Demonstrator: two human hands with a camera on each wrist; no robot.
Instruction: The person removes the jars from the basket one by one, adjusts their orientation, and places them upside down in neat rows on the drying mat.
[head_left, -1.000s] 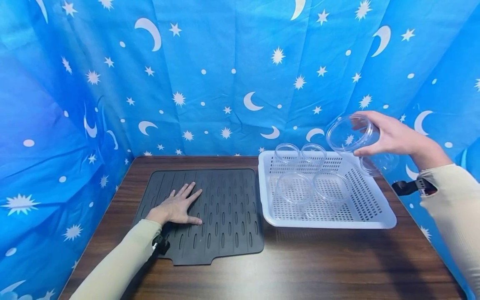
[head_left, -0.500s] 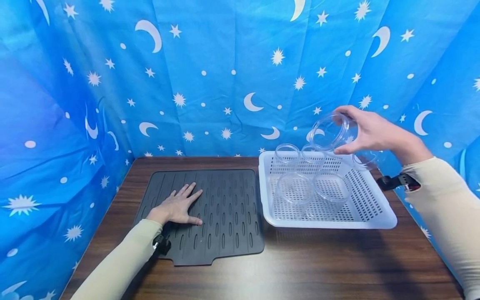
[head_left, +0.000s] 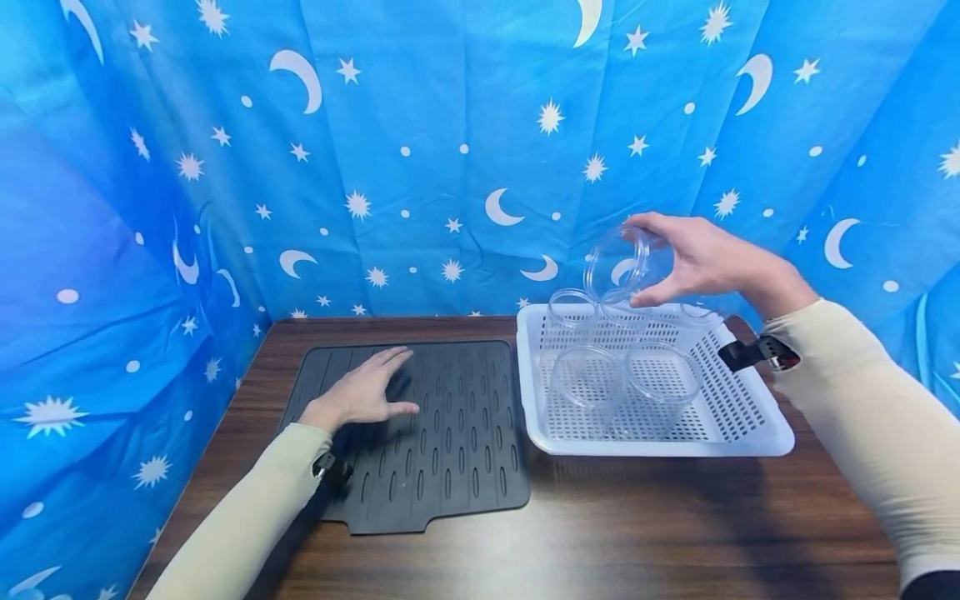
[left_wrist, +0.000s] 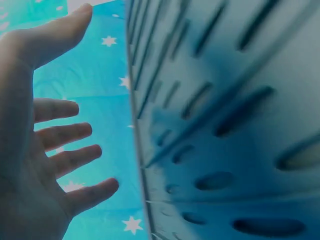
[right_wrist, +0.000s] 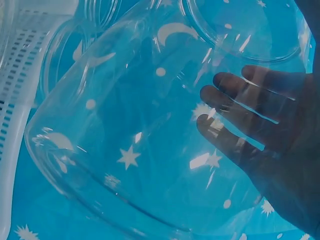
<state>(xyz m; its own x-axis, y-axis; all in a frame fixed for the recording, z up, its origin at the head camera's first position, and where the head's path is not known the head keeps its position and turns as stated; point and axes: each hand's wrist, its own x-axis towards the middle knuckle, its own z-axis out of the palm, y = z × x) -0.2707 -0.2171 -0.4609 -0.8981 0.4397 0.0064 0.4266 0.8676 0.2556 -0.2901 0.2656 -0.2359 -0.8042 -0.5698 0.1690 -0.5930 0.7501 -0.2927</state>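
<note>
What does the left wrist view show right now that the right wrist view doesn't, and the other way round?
Only the left wrist view shows the left hand, fingers spread and clear of the slotted black mat. Only the right wrist view shows the right hand on a clear container, with part of the white basket at the left edge. Both show the blue curtain printed with white stars.

From my end this looks like a curtained-off work spot: blue cloth (head_left: 427, 92) (printed with moons and stars) hangs behind and at both sides of a wood-grain table (head_left: 637, 533). I cannot tell what lies beyond.
</note>
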